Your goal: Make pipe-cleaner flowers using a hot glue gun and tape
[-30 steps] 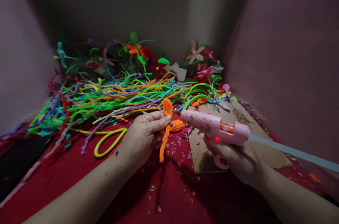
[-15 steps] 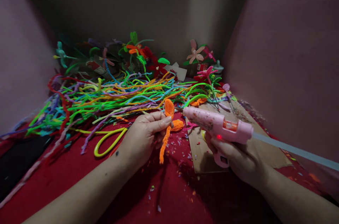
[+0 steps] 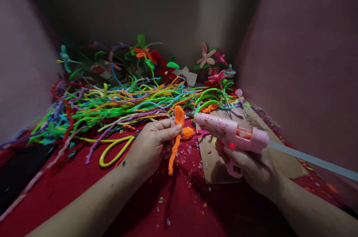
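Note:
Between the thumb and fingers of my left hand (image 3: 158, 140) is an orange pipe-cleaner piece (image 3: 179, 115), with one loop up, another out to the right and a twisted tail hanging down. My right hand (image 3: 248, 166) is wrapped round the grip of a pink hot glue gun (image 3: 216, 125), its red light lit. The gun's nozzle points left, just right of the upper orange loop; whether it touches, I cannot tell. From the gun's back end a long pale glue stick (image 3: 310, 158) reaches out to the right.
A wide heap of coloured pipe cleaners (image 3: 134, 99) spreads across the red cloth (image 3: 134, 207). Fuzzy flowers (image 3: 206, 58) stand along the back wall. A cardboard sheet (image 3: 279, 155) lies under the gun. A yellow loop (image 3: 116, 151) and a dark flat object (image 3: 22, 173) lie left.
The glue gun has drawn slightly right, away from the orange piece, mostly in the first half second. My left hand with the orange piece has barely shifted.

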### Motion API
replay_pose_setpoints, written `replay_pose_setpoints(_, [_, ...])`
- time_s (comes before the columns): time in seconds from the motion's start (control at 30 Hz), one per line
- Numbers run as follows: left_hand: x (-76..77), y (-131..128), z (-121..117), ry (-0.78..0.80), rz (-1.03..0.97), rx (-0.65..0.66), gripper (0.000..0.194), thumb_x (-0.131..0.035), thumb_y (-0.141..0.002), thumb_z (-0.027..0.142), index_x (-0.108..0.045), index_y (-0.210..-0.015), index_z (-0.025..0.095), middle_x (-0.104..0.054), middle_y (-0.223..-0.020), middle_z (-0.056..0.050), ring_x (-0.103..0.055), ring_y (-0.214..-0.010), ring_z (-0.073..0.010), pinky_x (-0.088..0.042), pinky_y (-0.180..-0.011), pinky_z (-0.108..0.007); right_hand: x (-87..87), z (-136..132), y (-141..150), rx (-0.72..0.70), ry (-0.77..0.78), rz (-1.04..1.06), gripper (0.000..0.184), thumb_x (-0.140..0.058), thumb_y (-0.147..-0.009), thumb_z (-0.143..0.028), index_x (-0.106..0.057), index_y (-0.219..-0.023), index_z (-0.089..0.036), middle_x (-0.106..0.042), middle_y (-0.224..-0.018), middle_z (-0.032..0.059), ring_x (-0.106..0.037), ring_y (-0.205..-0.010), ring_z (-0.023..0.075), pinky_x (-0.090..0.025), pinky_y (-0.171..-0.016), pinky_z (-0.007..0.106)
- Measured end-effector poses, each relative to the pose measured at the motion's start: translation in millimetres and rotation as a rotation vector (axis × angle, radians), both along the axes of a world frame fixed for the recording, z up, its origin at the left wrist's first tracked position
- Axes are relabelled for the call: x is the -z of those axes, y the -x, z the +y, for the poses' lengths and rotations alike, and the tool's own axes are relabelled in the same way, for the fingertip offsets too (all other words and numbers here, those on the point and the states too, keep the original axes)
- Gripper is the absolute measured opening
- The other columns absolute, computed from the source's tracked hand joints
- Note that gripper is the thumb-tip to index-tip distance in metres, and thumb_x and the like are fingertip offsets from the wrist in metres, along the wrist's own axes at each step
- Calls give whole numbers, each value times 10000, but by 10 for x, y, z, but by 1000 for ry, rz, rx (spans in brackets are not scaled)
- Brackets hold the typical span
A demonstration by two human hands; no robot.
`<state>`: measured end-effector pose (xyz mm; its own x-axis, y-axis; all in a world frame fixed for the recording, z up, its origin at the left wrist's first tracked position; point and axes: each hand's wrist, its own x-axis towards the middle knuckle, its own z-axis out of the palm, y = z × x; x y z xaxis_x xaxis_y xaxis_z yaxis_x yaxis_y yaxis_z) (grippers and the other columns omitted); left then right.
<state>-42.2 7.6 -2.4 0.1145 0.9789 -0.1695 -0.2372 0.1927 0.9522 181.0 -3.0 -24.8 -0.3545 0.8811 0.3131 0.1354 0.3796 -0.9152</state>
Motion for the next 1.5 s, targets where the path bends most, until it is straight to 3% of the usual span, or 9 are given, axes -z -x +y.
replay_pose_setpoints(0.37, [24, 8, -12, -13, -3, 29, 203, -673, -721, 281, -572, -609, 144, -391, -471, 58, -281, -402, -39, -197, -412, -190, -58, -13, 35, -4, 22, -2, 360, -537, -854, -391, -616, -1157, -214, -683, -781, 55, -599, -628, 200, -512, -568, 304])
replay_pose_setpoints(0.57, [9, 11, 3, -24, -24, -13, 154, -671, -725, 276, -609, -663, 150, -411, -468, 51, -369, -423, -60, -261, -425, -188, -86, -41, 55, -32, -30, -17, 364, -529, -862, -365, -603, -1195, -238, -706, -934, 68, -651, -834, 245, -544, -730, 339])
replay_pose_setpoints(0.7, [-1, 16, 11, 1, -53, -40, 143, -671, -716, 268, -604, -669, 151, -422, -465, 52, -370, -407, -56, -266, -412, -177, -172, -87, 35, 28, -72, -60, 408, -509, -873, -352, -554, -1259, -227, -677, -1077, 87, -632, -960, 265, -534, -795, 359])
replay_pose_setpoints(0.87, [17, -12, 13, 37, -61, -74, 177, -699, -678, 274, -590, -650, 137, -476, -497, 45, -328, -376, -29, -241, -379, -155, -156, 59, -332, 256, -150, -331, 475, -504, -857, -382, -488, -1306, -230, -580, -1254, 93, -568, -1094, 279, -505, -824, 361])
replay_pose_setpoints(1.0, [56, -35, 18, 61, -65, -64, 201, -704, -685, 285, -578, -642, 134, -426, -457, 65, -296, -363, -19, -223, -369, -142, 65, 192, -758, 492, -173, -724, 301, -517, -815, -415, -653, -949, -183, -675, -926, 96, -637, -836, 251, -505, -704, 332])
replay_pose_setpoints(1.13, [91, -41, 27, 91, -76, -51, 219, -713, -684, 282, -553, -630, 142, -420, -453, 70, -298, -364, -20, -231, -371, -141, 262, 212, -1005, 657, -206, -1028, 335, -479, -808, -353, -609, -1053, -165, -639, -943, 119, -624, -787, 256, -474, -659, 344])
replay_pose_setpoints(1.33, [133, -77, 44, 118, -79, -20, 237, -714, -683, 282, -530, -614, 151, -412, -454, 75, -303, -367, -23, -230, -377, -147, 229, 294, -1131, 502, -222, -1017, 294, -468, -829, -316, -613, -1034, -163, -614, -944, 109, -608, -815, 214, -461, -703, 298])
replay_pose_setpoints(1.43, [153, -109, 18, 110, -66, 7, 263, -706, -687, 315, -520, -600, 152, -393, -447, 77, -292, -373, -26, -229, -384, -155, 56, 307, -1149, 365, -199, -1095, 250, -465, -829, -286, -637, -961, -162, -606, -968, 125, -599, -850, 217, -461, -742, 304])
replay_pose_setpoints(1.5, [171, -133, -18, 100, -46, 34, 310, -708, -679, 335, -484, -562, 155, -373, -428, 80, -280, -365, -26, -202, -378, -160, -115, 329, -1083, 404, -233, -1154, 276, -460, -846, -336, -646, -963, -169, -602, -1002, 138, -588, -872, 239, -456, -764, 342])
